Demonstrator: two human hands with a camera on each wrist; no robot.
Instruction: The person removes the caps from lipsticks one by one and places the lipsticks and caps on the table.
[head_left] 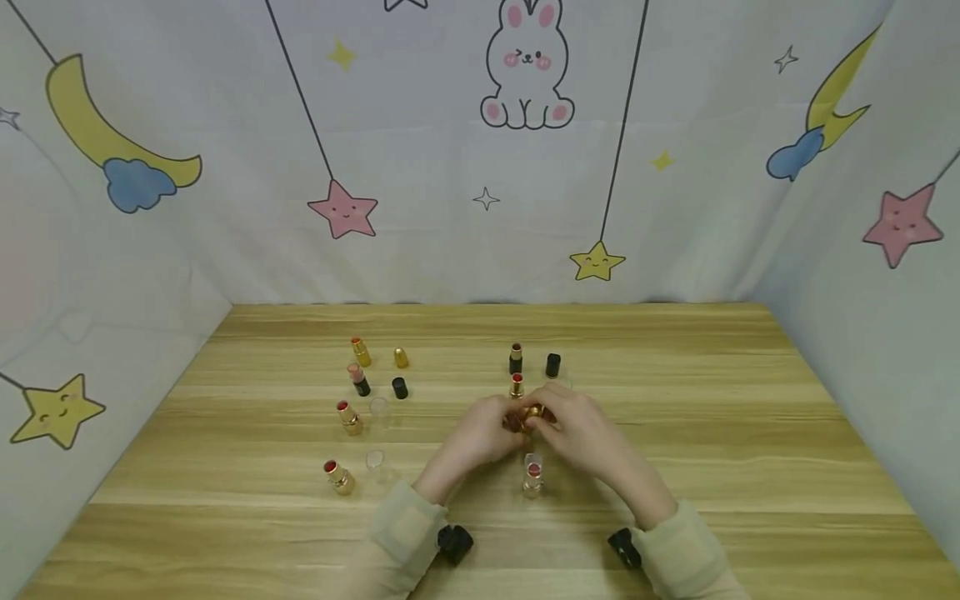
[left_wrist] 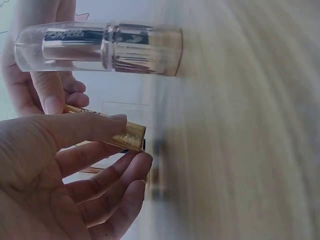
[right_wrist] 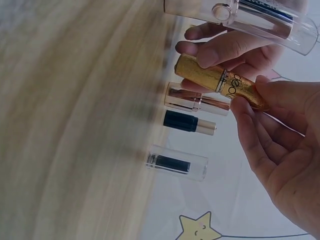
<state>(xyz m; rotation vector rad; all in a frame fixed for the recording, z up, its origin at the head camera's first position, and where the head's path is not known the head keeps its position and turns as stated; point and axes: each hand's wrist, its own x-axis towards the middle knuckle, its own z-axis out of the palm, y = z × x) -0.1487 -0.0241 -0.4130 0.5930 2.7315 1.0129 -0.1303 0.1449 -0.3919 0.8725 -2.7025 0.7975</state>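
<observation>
Both hands meet over the middle of the table on one gold lipstick tube (right_wrist: 200, 72), printed with dark letters and tilted off the tabletop. My left hand (head_left: 487, 429) pinches its flat-ended part between thumb and fingers. At the lettered, rounded end, my right hand (head_left: 577, 421) pinches with thumb and fingertips. The tube looks closed, with a ring seam midway. Just in front of the hands stands an upright lipstick with a clear cover (head_left: 533, 482). Behind them stand a gold lipstick with a red tip (head_left: 517, 385) and a black-based lipstick (head_left: 516, 360).
A black cap (head_left: 553, 365) stands at the back right. On the left are uncapped lipsticks, including a gold one (head_left: 361, 353), a pink one (head_left: 358, 380) and a front one (head_left: 339, 477). Beside them stand a gold cap (head_left: 401, 358), a black cap (head_left: 400, 388) and clear caps (head_left: 375, 461).
</observation>
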